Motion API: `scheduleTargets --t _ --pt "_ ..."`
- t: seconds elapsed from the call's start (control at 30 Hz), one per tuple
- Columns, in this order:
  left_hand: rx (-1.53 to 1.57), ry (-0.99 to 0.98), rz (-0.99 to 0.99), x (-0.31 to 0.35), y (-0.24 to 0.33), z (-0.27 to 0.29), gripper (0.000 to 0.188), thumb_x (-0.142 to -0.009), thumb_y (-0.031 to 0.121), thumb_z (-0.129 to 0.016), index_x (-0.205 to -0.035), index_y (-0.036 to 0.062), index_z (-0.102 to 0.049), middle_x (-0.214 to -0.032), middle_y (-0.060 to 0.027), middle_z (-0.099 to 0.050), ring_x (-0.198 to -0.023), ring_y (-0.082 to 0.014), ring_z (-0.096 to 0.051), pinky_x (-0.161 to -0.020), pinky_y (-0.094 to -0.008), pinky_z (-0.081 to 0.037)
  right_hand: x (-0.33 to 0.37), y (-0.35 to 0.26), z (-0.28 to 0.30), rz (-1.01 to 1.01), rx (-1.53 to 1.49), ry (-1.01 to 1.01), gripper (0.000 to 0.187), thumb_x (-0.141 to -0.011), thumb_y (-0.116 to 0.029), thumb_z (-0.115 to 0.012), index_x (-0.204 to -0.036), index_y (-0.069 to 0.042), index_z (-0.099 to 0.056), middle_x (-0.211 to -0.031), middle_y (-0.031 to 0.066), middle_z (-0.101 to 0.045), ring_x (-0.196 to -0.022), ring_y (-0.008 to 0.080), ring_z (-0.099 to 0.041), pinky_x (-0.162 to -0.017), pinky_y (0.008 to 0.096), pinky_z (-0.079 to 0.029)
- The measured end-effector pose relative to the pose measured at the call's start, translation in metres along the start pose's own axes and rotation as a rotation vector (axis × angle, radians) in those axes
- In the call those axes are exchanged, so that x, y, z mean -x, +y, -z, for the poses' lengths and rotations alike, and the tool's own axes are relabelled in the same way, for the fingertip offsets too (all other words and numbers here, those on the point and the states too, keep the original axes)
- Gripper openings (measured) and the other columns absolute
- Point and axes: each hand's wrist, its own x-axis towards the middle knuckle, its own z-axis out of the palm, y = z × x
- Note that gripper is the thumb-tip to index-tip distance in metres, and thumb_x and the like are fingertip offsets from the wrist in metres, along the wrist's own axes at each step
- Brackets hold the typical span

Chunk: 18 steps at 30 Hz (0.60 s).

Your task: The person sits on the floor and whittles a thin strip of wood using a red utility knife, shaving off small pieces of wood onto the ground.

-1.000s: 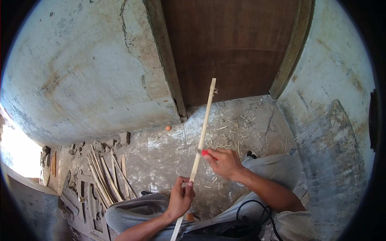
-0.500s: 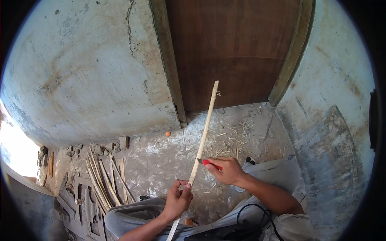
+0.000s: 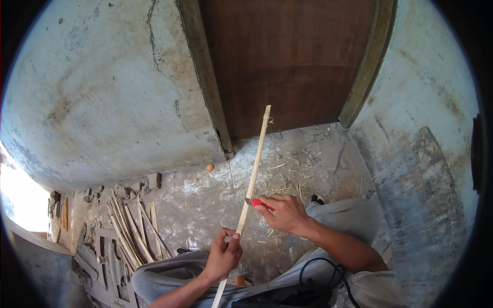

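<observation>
Littered tile floor, brown door

Two hands, one long stick, one red-handled cutter, one orange ball.

We are seeing a pale tan stick against a dark brown door. A red tool is showing bright beside it. The wall is looking chalky grey-white, blotched with brownish stains and dark cracks. The floor is showing mottled grey, littered with straw-coloured shavings. A small orange ball is glowing there. Our trousers are looking grey, a black cable looping over them.
</observation>
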Motion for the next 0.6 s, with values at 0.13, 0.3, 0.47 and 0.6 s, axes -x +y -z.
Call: scheduleTargets --t 0.13,0.3,0.47,0.6 --pt "0.023 -0.019 0.012 0.003 0.001 -0.002 0.018 -0.105 0.026 -0.047 -0.108 0.0107 -0.039 -0.059 0.0001 -0.043 -0.045 -0.0054 -0.034 -0.038 -0.0236 -0.024 -0.007 0.007 0.001 -0.011 -0.004 0.014 0.028 -0.09 -0.031 -0.066 -0.102 -0.006 -0.071 -0.077 0.015 -0.069 -0.066 0.0347 -0.067 -0.057 0.0423 -0.053" --pt "-0.015 -0.027 -0.009 0.007 -0.006 -0.001 0.017 -0.105 0.025 -0.048 -0.108 0.0102 -0.039 -0.058 -0.0002 -0.043 -0.045 -0.0055 -0.035 -0.039 -0.0239 -0.026 -0.018 0.027 0.005 -0.056 0.007 0.092 0.03 -0.091 -0.031 -0.065 -0.104 -0.004 -0.071 -0.078 0.0169 -0.069 -0.068 0.0369 -0.067 -0.059 0.0436 -0.052" --pt "-0.07 -0.062 -0.044 0.011 -0.011 -0.002 0.017 -0.105 0.024 -0.049 -0.108 0.0082 -0.041 -0.059 -0.0005 -0.046 -0.046 -0.0053 -0.037 -0.041 -0.024 -0.029 -0.027 0.047 0.016 -0.105 0.08 0.196 0.03 -0.091 -0.03 -0.064 -0.105 -0.005 -0.071 -0.078 0.0184 -0.068 -0.07 0.0384 -0.067 -0.063 0.0454 -0.052" --pt "-0.089 -0.095 -0.041 0.018 -0.012 -0.004 0.018 -0.105 0.023 -0.049 -0.108 0.0074 -0.042 -0.06 -0.0005 -0.047 -0.047 -0.0052 -0.039 -0.042 -0.0238 -0.03 -0.033 0.058 0.03 -0.258 0.12 0.234 0.028 -0.092 -0.032 -0.062 -0.104 -0.009 -0.072 -0.077 0.0193 -0.068 -0.072 0.0391 -0.067 -0.064 0.0472 -0.051"
